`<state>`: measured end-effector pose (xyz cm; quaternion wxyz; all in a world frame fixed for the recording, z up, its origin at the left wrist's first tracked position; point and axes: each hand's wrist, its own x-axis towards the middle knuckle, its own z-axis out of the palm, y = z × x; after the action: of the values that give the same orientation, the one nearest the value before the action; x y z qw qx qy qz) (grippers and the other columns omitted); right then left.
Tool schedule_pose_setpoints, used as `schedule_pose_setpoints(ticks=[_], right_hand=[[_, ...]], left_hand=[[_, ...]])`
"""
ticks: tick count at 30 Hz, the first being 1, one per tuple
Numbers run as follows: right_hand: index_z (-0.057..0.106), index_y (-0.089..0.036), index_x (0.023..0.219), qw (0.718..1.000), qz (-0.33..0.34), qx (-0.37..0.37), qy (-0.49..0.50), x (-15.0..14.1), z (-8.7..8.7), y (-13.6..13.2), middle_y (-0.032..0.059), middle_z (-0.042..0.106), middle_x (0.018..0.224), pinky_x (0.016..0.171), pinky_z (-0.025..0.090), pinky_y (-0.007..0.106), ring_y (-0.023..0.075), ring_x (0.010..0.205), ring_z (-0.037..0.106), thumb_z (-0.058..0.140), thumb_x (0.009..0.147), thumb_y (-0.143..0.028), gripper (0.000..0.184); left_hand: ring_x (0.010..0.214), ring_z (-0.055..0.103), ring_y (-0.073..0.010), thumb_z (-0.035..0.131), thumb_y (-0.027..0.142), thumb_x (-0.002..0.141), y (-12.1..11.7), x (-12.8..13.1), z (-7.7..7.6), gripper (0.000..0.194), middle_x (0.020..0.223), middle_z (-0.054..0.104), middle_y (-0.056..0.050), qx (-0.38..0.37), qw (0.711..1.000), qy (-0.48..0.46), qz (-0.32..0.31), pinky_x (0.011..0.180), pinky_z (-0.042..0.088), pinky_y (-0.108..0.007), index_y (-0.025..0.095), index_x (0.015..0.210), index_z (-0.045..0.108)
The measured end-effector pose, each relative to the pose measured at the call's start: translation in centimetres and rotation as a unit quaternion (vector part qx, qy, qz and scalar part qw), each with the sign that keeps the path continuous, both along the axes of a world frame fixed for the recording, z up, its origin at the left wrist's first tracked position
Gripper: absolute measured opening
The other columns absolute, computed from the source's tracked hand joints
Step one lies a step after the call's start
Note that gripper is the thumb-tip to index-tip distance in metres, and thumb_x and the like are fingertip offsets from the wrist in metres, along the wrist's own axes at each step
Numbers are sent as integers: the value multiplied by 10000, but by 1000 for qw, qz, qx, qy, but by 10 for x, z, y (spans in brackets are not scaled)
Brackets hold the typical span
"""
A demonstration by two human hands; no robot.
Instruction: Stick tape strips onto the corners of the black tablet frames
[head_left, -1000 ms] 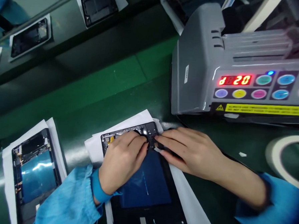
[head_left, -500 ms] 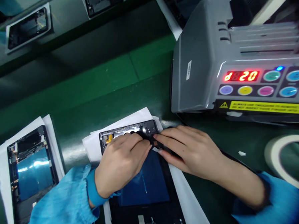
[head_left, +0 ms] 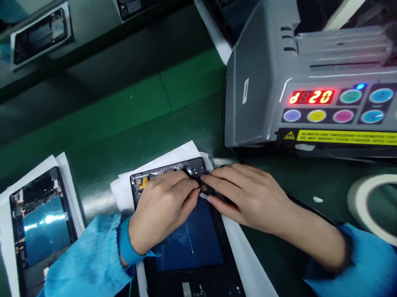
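An opened tablet (head_left: 192, 241), with a blue panel in its middle and bare electronics at its ends, lies on white paper (head_left: 252, 262). My left hand (head_left: 165, 209) is closed over its upper part, thumb and forefinger pinched near the top right corner. Fingertip to fingertip with it, my right hand (head_left: 245, 195) reaches in from the right, fingers pressed together at the tablet's edge. Something dark shows between and under the right fingers, but its kind is hidden. What the left fingertips grip is also covered. A yellow-orange flex piece (head_left: 144, 182) shows left of my left hand.
A grey tape dispenser (head_left: 254, 94) with a lit red display stands at the upper right. A white tape roll (head_left: 358, 205) lies at the right edge, near a white scrap (head_left: 318, 199). Another opened tablet (head_left: 46, 233) rests at left. More tablets (head_left: 41, 36) sit on the far line.
The view has shifted slightly. Both hands stay at the tablet's top right corner, with the left thumb a little more bent and the fingertips moved slightly.
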<state>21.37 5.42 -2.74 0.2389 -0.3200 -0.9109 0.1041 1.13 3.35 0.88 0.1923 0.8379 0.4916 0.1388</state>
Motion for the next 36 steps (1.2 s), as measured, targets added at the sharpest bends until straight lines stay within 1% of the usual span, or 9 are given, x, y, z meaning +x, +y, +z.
schedule_pose_setpoints(ticks=[6,17,23,28,32,34,36], right_hand=[[635,-149,1067,1000,0,-3,-4,0,1,0,62,675,932,644,473,314,179,790,604,475,938,-302,257],[628,-125,1103,1000,9,1,-19,1,2,-1,65,658,937,633,432,325,195,785,578,518,915,-296,277],[619,-131,1130,998,12,20,-63,0,4,-2,59,643,935,626,410,324,186,788,554,517,912,-305,297],[625,-124,1132,997,9,44,-70,0,3,-5,50,648,929,647,390,320,182,804,540,496,921,-298,303],[636,-132,1126,995,16,71,-74,1,1,-7,58,653,931,678,379,325,186,805,532,492,923,-290,295],[641,-131,1118,994,17,71,-79,0,2,-8,63,648,921,682,373,325,186,802,529,492,921,-283,289],[643,-124,1110,994,20,65,-82,0,3,-8,65,641,900,667,365,322,185,795,526,487,919,-269,286]], left_hand=[[737,624,-179,531,191,897,1,1,-4,137,806,658,-48,12,1000,-6,10,674,513,-314,153,863,658],[720,616,-172,531,164,882,-2,3,-5,131,785,649,-48,32,999,-13,35,663,505,-304,154,828,650],[709,609,-178,538,156,869,-2,4,-6,140,769,642,-46,38,999,-1,39,655,496,-313,149,787,650],[731,608,-183,536,173,890,-3,3,-6,144,794,642,-50,48,998,8,29,665,499,-319,148,809,652],[744,602,-179,520,162,909,-6,0,-7,146,821,644,-59,79,997,17,-6,683,508,-316,139,853,653],[751,599,-182,520,162,910,-8,-1,-8,137,833,645,-64,98,995,26,-18,687,510,-319,132,894,652],[776,600,-187,523,173,910,-9,-2,-8,138,857,645,-70,105,994,30,-16,706,514,-323,118,950,644]])
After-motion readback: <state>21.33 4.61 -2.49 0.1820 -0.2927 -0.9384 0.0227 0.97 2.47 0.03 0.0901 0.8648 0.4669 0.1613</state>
